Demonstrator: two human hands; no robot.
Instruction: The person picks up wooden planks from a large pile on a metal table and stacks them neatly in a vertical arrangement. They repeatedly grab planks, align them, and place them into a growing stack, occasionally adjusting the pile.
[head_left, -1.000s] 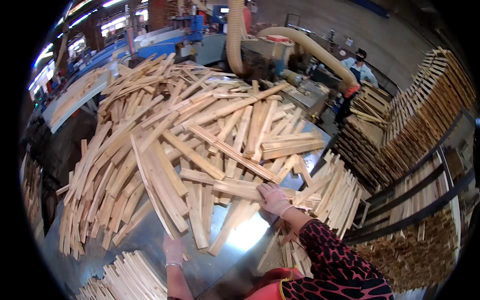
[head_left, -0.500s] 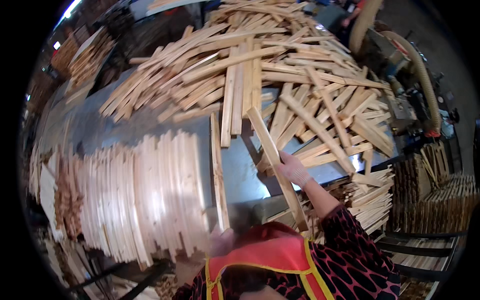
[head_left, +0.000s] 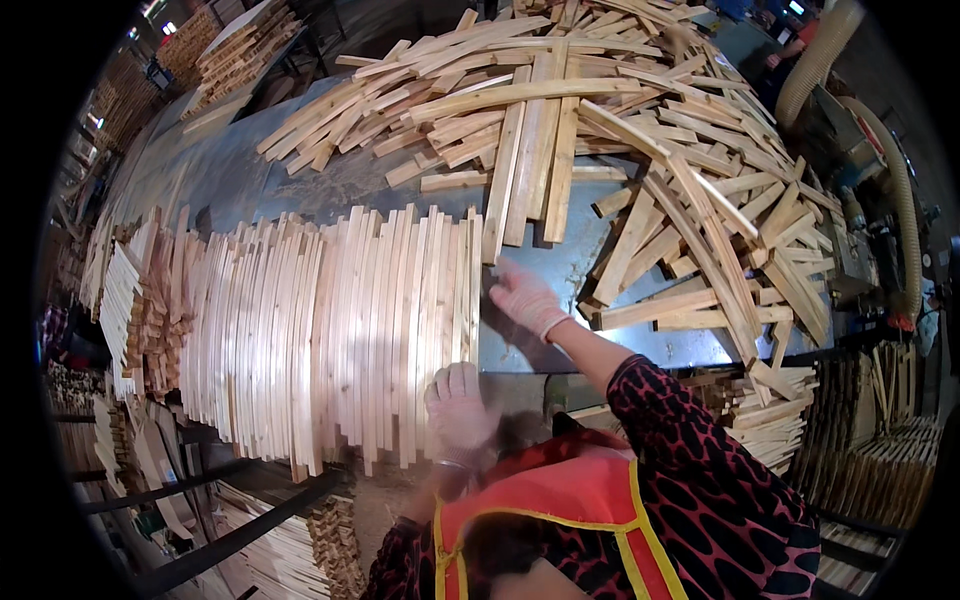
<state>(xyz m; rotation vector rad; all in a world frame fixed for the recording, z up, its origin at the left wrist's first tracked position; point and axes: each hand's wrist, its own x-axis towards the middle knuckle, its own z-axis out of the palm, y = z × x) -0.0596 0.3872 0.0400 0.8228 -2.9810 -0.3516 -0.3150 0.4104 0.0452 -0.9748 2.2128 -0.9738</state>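
My left hand, in a pale knit glove, lies with fingers stretched against the near ends of the last wooden strips at the right of a row of upright-edged strips. No strip is gripped in it. My right hand, also gloved, reaches over the metal table. Its fingers are apart and come close to the near end of a wooden strip that points toward me from the pile; whether they touch it I cannot tell. Two similar wooden strips lie beside that one.
A large loose pile of wooden strips covers the far side and right of the table. Stacked strips stand below the right edge. Ribbed hoses hang at the right. Another stack of wood stands far left.
My right hand has let go of its wooden strip and moved left to the pile's near strips. The strip at my left hand now stands against the row. The view has shifted.
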